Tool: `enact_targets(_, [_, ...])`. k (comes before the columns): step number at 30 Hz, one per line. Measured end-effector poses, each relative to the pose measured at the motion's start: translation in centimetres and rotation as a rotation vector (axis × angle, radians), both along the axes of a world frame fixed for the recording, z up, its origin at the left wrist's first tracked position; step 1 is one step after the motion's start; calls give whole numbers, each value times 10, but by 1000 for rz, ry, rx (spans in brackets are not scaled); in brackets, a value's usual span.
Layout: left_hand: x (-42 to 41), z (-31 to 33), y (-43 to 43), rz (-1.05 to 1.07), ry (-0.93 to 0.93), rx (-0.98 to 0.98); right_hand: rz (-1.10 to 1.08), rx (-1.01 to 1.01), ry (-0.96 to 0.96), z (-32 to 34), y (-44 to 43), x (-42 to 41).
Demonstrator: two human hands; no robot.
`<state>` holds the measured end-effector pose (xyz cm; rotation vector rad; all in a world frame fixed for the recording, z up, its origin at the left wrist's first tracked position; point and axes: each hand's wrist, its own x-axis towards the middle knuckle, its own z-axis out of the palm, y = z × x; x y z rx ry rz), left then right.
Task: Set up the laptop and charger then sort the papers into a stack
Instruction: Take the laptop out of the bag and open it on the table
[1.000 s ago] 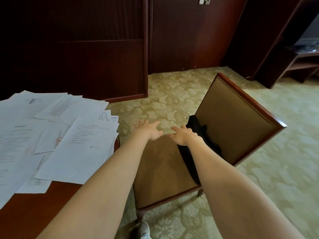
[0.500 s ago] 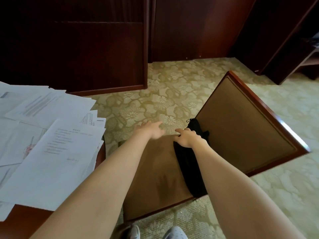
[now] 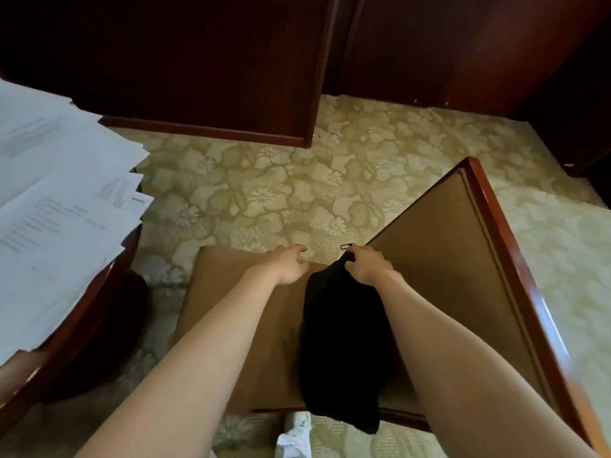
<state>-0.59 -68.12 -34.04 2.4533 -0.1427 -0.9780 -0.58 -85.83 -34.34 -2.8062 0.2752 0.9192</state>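
A black fabric bag (image 3: 340, 345) lies on the brown seat of a wooden chair (image 3: 238, 312), leaning against the backrest. My right hand (image 3: 368, 267) grips the bag's top end, close to a small zipper pull. My left hand (image 3: 291, 264) hovers over the seat just left of the bag, fingers loosely curled, holding nothing. Several white printed papers (image 3: 56, 206) lie spread and overlapping on the dark wooden table (image 3: 79, 322) at the left. No laptop or charger shows.
The chair's backrest (image 3: 463, 259) with its red-brown frame rises at the right. Dark wooden cabinet panels (image 3: 205, 67) stand behind on a patterned green-yellow carpet (image 3: 297, 186). A white shoe (image 3: 296, 434) shows below the seat's front edge.
The view has tilted down and come closer to the chair. My right hand has closed on the top of the black bag; my left hand stays over the seat beside it.
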Motion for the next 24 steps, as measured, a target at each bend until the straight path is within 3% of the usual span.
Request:
enact_targets(17, [22,-79,-96,175,160,-183,99,97,23,-76,-41,70])
enact_targets(24, [22,-107,-111,191,211,-185,177,-9,114,-104,-44,95])
